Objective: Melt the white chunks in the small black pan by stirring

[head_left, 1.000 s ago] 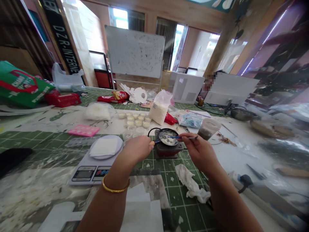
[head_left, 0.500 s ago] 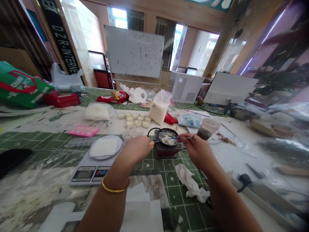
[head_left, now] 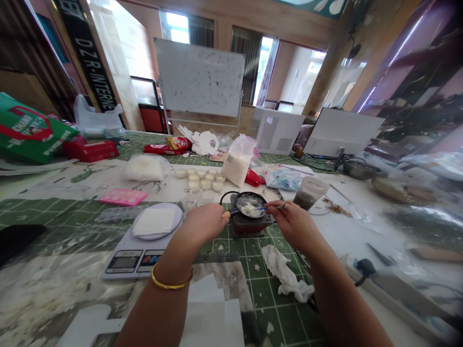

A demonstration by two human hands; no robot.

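My left hand is shut on the short handle of a small black frying pan, which it holds over a small red-and-black electric burner. A lump of white, creamy substance lies in the pan. My right hand pinches a thin blue-and-metal spatula, its tip inside the pan at the white substance. A gold bangle circles my left wrist.
A digital kitchen scale stands left of my left hand. Several small cups of white material stand beyond the pan, beside a bag of white granules. A crumpled tissue lies on the green cutting mat.
The spatula tip has shifted within the pan, and the white substance has gathered into a tighter lump. My right hand sits slightly further left. The pan stays over the burner.
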